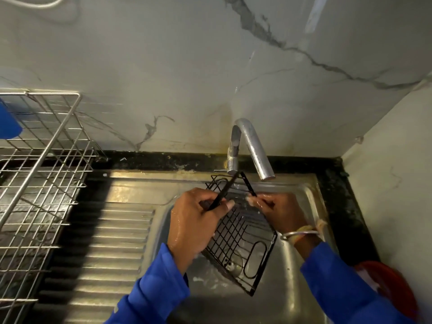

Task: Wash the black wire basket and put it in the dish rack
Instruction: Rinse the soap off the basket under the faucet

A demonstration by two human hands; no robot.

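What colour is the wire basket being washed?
The wire basket is black; the head view shows it best.

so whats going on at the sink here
A person in blue sleeves holds the black wire basket over the sink, below the faucet. The left hand grips one rim bar, the right hand holds the opposite side; both look wet. The dish rack stands to the left, without the basket.

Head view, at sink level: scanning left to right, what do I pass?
In order: dish rack → ribbed drainboard → left hand → black wire basket → right hand → red container. The faucet is left out, since it overlaps the basket.
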